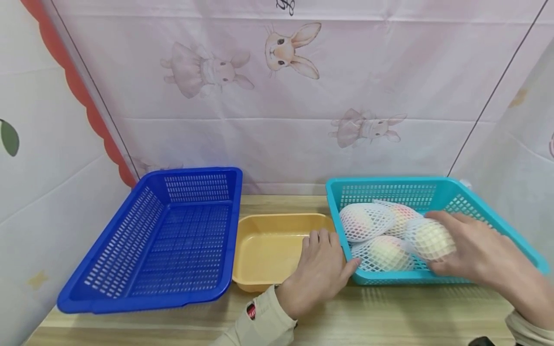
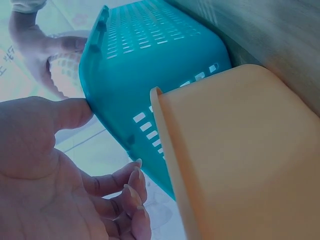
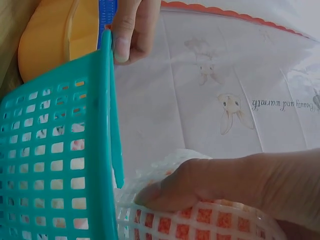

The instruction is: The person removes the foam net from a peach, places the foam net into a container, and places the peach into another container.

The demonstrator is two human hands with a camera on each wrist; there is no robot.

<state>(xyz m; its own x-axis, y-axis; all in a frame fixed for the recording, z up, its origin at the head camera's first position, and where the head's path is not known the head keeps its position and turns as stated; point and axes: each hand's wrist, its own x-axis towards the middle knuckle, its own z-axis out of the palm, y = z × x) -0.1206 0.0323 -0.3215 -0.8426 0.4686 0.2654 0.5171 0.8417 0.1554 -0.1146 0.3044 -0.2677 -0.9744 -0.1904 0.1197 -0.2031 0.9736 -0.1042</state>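
Observation:
My right hand (image 1: 480, 247) grips a round fruit in a white foam net (image 1: 430, 239), over the front part of the teal basket (image 1: 389, 181). Seen from the right wrist, the thumb presses on the net and orange-red skin (image 3: 204, 215) shows through its holes. Several more netted fruits (image 1: 366, 221), yellow and reddish, lie in the basket's left half. My left hand (image 1: 318, 269) is at the basket's left rim, above the right side of a yellow basin (image 1: 264, 250). In the left wrist view its thumb touches the teal rim (image 2: 86, 80), and the other fingers bend loosely beside it.
A large blue basket (image 1: 186, 235) stands on the left, with the yellow basin between it and the teal one. All three sit on a light wooden table (image 1: 346, 317). Behind them hangs a pale cloth printed with rabbits (image 1: 281, 50), and more cloth closes both sides.

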